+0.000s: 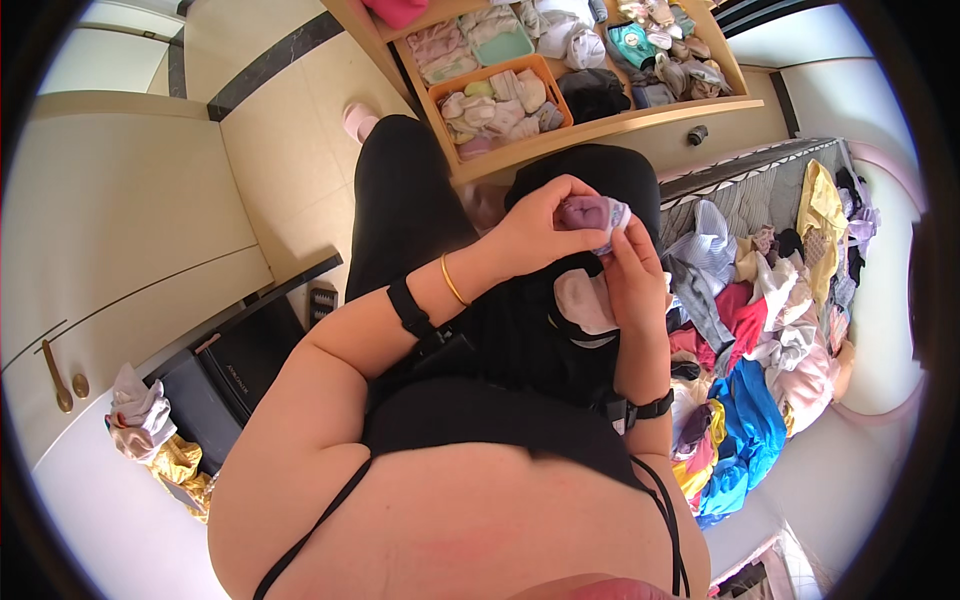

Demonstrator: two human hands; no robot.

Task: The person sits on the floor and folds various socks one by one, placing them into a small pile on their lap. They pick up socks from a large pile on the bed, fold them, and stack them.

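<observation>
A small purple sock [585, 213], rolled into a bundle with a white patterned cuff, is held between both hands above my thighs. My left hand [541, 225] grips it from the left, fingers over the top and thumb along the near side. At the cuff end, the fingers and thumb of my right hand [634, 259] pinch its edge. A pale sock [583, 300] lies on my lap, just below the right hand and partly hidden by it.
Ahead stands an open wooden drawer [607, 124] of socks, with an orange basket [561, 94] and a mint-green tray [504, 49] inside. Mixed clothes [739, 322] are heaped to my right. A small dark bundle [697, 135] sits beyond the drawer front. At left is a door handle [56, 379].
</observation>
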